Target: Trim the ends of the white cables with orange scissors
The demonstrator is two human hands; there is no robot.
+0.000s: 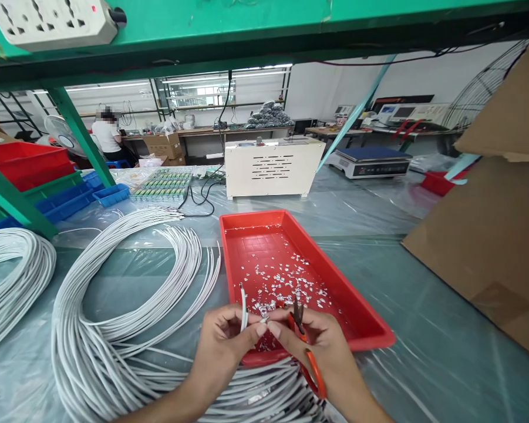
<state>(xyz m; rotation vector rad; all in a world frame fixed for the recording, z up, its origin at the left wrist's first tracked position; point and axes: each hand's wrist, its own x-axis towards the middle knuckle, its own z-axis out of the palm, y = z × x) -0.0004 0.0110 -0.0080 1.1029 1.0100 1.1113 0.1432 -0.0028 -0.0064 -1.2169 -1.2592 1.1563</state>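
Left hand (222,341): ours was curled nearly closed, fingertips pinching a white cable (243,308) above the near end of the red tray (347,296).
Right hand (321,341): thumb and finger closed at the silvery foil (264,316) there, while we kept orange-handled scissors (316,373) tucked among the fingers.
Progress: loose scraps (303,285) suggested partial completion; our pinched end looked unfinished, and how many coiled cables (77,305) remained we couldn't tell.
Red tray: scattered scraps lay inside.
Red bin (26,167): we couldn't see its contents.

Workshop, workbench (423,335), cable coils (68,329), parts bins (111,195)
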